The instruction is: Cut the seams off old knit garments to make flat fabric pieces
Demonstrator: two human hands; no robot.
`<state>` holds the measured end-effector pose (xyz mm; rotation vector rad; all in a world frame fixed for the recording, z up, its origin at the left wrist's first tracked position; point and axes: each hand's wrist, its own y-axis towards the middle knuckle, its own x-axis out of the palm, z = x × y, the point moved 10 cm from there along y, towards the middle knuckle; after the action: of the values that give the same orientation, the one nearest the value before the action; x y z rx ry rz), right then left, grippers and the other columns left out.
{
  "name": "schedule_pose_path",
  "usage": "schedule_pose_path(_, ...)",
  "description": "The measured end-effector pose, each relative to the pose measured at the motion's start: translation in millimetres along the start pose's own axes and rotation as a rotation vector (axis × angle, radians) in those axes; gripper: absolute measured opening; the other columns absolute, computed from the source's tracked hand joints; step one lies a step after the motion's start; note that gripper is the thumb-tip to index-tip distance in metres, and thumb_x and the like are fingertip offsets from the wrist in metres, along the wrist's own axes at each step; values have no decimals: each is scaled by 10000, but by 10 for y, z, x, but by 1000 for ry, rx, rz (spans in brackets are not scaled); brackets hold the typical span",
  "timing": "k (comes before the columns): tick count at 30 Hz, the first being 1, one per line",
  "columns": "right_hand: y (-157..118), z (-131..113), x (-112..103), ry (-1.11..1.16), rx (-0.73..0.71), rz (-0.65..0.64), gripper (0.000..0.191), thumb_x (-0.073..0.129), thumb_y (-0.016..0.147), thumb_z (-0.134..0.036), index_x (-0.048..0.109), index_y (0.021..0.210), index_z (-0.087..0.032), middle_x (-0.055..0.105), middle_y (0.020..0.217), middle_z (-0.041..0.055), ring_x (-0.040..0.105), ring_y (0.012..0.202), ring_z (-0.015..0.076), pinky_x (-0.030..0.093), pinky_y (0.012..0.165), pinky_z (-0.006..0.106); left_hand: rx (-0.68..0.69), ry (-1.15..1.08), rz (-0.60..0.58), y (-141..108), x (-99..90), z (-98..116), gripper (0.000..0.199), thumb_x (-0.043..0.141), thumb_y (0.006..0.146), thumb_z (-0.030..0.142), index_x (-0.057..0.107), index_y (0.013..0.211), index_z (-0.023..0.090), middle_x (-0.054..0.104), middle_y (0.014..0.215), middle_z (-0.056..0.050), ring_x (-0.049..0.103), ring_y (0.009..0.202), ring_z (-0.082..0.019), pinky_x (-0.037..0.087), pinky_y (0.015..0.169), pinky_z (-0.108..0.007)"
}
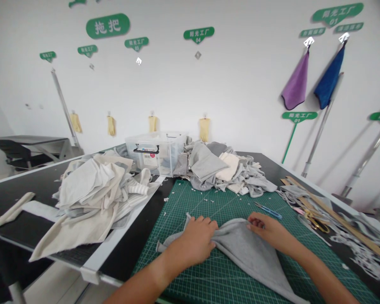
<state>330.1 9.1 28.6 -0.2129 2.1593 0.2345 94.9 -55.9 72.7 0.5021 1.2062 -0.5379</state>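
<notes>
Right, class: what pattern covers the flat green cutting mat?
The flat green cutting mat has a grid of pale lines, best seen in the head view.

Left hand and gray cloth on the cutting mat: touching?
Touching. The head view shows the left hand over the gray cloth, which bunches at its fingers and emerges on both sides.

There are four yellow gloves [204, 128] at mid-height — two hanging cloths [297, 82] upper right, one clear box [136, 159] near centre — two hands [199, 238] lower centre.
</notes>
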Motion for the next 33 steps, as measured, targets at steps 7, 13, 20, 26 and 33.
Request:
schedule_pose_path(7, 0, 30, 11, 46, -20, 2, 241, 577, 895, -445, 668, 974, -237, 677, 932, 42, 623, 864, 217, 494, 801, 328, -31, 53, 15, -10, -71, -16, 235, 500, 940, 272, 538, 1164, 212, 638, 1181, -119, 587, 1126, -294, 441, 1001, -461)
schedule_pose_path(13, -13, 11, -92, 52, -51, 63, 356, 496, 949, -537, 688, 1003, -243, 688, 982, 59, 622, 947, 239, 488, 882, 345, -98, 79, 80, 9, -221, -98, 211, 414, 958, 174, 518, 1138, 205, 615, 1190, -108, 591, 1081, -273, 462, 945, -422)
schedule_pose_path(20, 38, 290, -81, 35, -7, 104, 374, 491, 938, -564, 677, 983, -242, 700, 975, 48, 634, 933, 244, 493, 899, 362, -204, 21, 341, -46, -796, -362, 225, 395, 976, 177, 512, 1163, 223, 596, 1189, -101, 575, 1110, -250, 443, 976, -390)
schedule_pose_path(26, 16, 238, -76, 74, 23, 61, 361, 490, 923, -566, 665, 946, -252, 718, 950, 42, 645, 936, 256, 497, 906, 379, -311, -84, 807, -467, -1580, -781, 264, 418, 937, 182, 506, 1178, 245, 589, 1221, -97, 579, 1152, -266, 456, 1010, -399)
schedule_pose_path(33, -1, 166, -76, 74, 20, 37, 355, 485, 931, -542, 669, 930, -238, 712, 902, 29, 643, 873, 233, 495, 823, 340, -441, -48, 1226, -1142, -2251, -1234, 292, 514, 879, 191, 534, 1168, 227, 575, 1197, -101, 569, 1102, -276, 441, 1001, -422)
